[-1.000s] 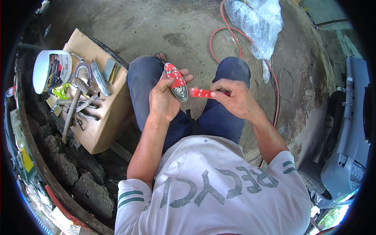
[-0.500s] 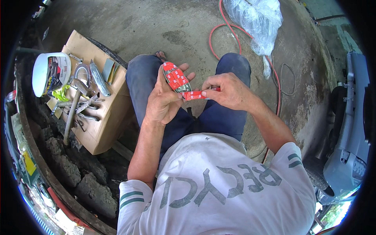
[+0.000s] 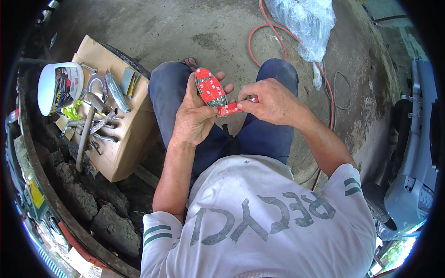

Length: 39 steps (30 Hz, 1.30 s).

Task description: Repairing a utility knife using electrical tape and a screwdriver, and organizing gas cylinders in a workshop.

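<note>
I judged that the red tape strip [image 3: 228,110], pinched by my right hand [image 3: 271,102] just right of the oval chrome piece [image 3: 209,89] cradled in my left hand [image 3: 197,116], could tear or stick crooked if pulled sideways.

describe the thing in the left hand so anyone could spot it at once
Start at the blue trousers of the seated person. Above the knees, the left hand cradles a small oval shiny part covered in red tape strips, unlike the bare grey metal tools on the cardboard.
</note>
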Each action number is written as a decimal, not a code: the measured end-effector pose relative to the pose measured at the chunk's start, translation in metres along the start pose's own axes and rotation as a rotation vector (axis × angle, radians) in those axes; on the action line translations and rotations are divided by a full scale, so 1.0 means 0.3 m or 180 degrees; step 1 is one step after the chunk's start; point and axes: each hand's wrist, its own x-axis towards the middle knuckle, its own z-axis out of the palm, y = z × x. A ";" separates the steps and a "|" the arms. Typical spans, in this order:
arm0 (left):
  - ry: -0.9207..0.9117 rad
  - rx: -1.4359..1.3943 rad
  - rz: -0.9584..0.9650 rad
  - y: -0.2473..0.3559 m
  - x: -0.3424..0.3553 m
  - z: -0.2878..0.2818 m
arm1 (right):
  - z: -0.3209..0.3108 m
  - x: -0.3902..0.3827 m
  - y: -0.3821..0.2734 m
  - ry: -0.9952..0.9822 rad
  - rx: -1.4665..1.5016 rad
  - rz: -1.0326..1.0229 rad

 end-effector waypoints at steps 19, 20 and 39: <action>-0.0079 -0.0143 0.0087 -0.002 -0.023 -0.001 | -0.009 0.001 -0.006 0.0034 0.0099 0.0047; -0.0135 -0.0239 0.0095 -0.001 -0.024 -0.007 | -0.010 0.001 -0.003 0.0022 0.0079 0.0002; 0.0479 -0.0271 0.0320 -0.007 -0.003 0.001 | -0.012 0.013 -0.019 -0.0158 0.0332 0.0151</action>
